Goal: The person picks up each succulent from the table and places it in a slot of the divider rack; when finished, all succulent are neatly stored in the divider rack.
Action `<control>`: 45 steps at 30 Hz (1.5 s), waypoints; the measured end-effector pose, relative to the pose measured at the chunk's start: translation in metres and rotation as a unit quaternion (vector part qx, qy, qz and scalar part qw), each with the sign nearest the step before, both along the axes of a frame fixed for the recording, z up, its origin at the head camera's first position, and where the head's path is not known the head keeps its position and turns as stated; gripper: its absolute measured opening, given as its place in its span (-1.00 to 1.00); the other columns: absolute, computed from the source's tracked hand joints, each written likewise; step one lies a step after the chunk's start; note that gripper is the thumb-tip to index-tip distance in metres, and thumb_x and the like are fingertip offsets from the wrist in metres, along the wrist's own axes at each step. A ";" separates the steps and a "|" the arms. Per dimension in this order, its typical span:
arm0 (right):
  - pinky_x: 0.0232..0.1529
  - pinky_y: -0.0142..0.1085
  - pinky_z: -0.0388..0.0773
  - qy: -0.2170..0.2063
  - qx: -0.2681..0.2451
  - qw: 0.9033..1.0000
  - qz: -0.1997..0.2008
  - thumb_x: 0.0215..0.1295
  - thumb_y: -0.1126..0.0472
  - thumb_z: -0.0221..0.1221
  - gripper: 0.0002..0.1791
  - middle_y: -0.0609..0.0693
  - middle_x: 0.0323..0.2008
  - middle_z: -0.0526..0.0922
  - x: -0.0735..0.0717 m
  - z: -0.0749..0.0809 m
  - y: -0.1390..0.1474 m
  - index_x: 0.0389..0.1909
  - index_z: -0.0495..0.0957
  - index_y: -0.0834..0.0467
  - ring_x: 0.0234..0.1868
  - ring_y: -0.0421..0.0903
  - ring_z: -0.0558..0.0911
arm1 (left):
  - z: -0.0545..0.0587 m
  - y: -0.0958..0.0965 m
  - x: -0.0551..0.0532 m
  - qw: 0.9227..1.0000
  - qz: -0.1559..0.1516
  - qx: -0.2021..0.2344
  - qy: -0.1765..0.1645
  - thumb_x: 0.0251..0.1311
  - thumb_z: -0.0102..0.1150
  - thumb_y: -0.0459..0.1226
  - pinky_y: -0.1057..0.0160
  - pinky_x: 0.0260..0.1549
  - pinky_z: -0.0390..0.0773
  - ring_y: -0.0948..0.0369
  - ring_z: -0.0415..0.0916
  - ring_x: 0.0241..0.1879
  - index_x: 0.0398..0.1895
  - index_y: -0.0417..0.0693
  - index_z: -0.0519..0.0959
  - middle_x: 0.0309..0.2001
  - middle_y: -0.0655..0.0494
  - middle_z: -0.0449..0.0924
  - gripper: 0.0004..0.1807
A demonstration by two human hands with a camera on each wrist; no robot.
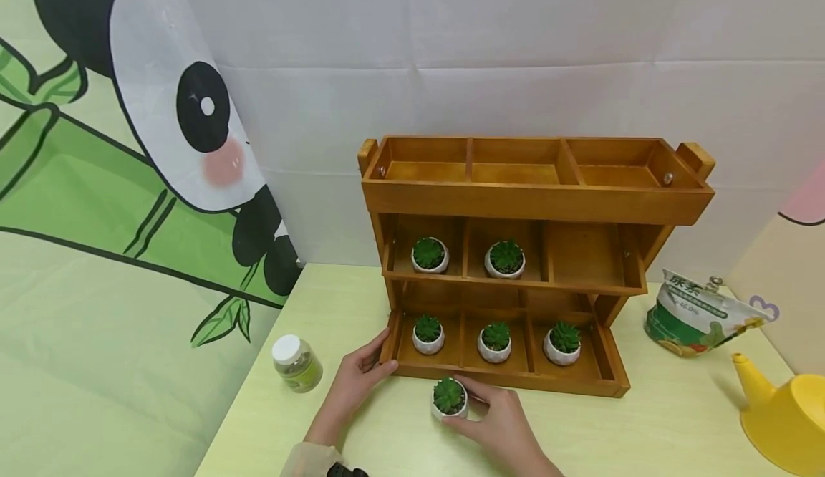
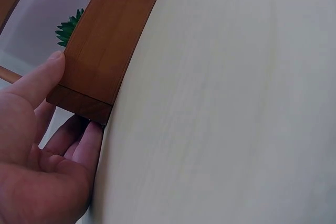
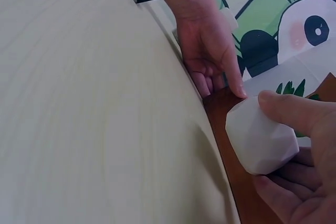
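Note:
My right hand (image 1: 504, 423) pinches a small potted succulent (image 1: 450, 397) in a white faceted pot, in front of the shelf's bottom tier. In the right wrist view the pot (image 3: 260, 135) is between thumb and fingers, clear of the table. With my left hand (image 1: 353, 384) I grip the front left corner of the brown wooden shelf (image 1: 535, 201). The left wrist view has the thumb against the front board (image 2: 107, 40) and the fingers curled at its end. Three similar succulents, one of them the left plant (image 1: 428, 334), stand in the bottom tier; two, including another plant (image 1: 430, 255), occupy the middle tier.
Left of the shelf stands a clear jar (image 1: 298, 364) with a white lid. To the right are a clipped green-and-white bag (image 1: 705, 314) and a yellow watering can (image 1: 788, 416). Behind the table (image 1: 258, 437) hangs a pale cloth with a panda picture (image 1: 170, 97).

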State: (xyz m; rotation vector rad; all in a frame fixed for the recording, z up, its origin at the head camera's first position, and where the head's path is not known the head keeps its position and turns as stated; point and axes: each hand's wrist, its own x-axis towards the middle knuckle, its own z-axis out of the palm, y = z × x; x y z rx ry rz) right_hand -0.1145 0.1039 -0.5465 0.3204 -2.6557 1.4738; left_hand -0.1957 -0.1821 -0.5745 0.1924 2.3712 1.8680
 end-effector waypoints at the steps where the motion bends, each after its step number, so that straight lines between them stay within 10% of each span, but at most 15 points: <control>1: 0.11 -0.15 0.67 0.000 -0.003 1.000 -0.003 -0.03 -0.14 0.63 -0.32 -0.14 0.04 0.78 0.001 0.002 0.003 0.17 0.75 -0.05 0.06 -0.09 0.72 | 0.000 0.000 0.000 1.000 0.001 0.000 -0.003 0.34 0.42 -0.24 0.08 0.35 0.42 0.01 0.29 0.48 0.55 0.24 0.42 0.52 0.12 0.32 -0.28; 14: 0.04 -0.14 0.71 -0.063 -0.120 0.991 -0.024 -0.03 0.13 0.66 -0.29 0.15 0.10 0.73 0.001 0.035 0.037 0.22 0.70 0.15 0.09 0.03 0.73 | 0.002 0.001 0.001 1.000 0.000 0.007 0.001 0.34 0.42 -0.26 0.03 0.36 0.40 -0.01 0.28 0.48 0.54 0.18 0.43 0.52 0.08 0.32 -0.29; 27: -0.03 -0.30 0.72 -0.009 -0.042 0.998 -0.051 -0.08 0.12 0.68 -0.28 0.01 0.09 0.75 -0.003 0.062 0.065 0.21 0.73 0.02 0.05 -0.09 0.74 | -0.001 -0.001 0.001 1.000 -0.001 0.026 0.000 0.32 0.42 -0.27 0.07 0.37 0.39 0.01 0.25 0.49 0.53 0.16 0.44 0.51 0.10 0.33 -0.29; 34: 0.04 -0.03 0.71 0.076 0.053 0.994 -0.065 -0.04 -0.03 0.66 -0.30 -0.07 0.04 0.78 -0.006 0.081 0.080 0.21 0.73 -0.04 0.09 0.00 0.73 | -0.001 0.000 0.001 1.000 0.000 0.026 0.000 0.33 0.41 -0.29 0.09 0.36 0.41 0.01 0.26 0.49 0.53 0.17 0.44 0.51 0.11 0.33 -0.30; 45: -0.23 -0.52 0.68 0.120 0.018 0.990 -0.077 0.00 0.09 0.66 -0.33 0.02 0.00 0.78 -0.011 0.117 0.103 0.20 0.73 0.08 -0.09 -0.21 0.76 | 0.001 0.001 0.001 1.000 0.001 0.014 0.001 0.34 0.42 -0.26 0.02 0.36 0.42 -0.02 0.28 0.48 0.53 0.18 0.44 0.52 0.08 0.33 -0.29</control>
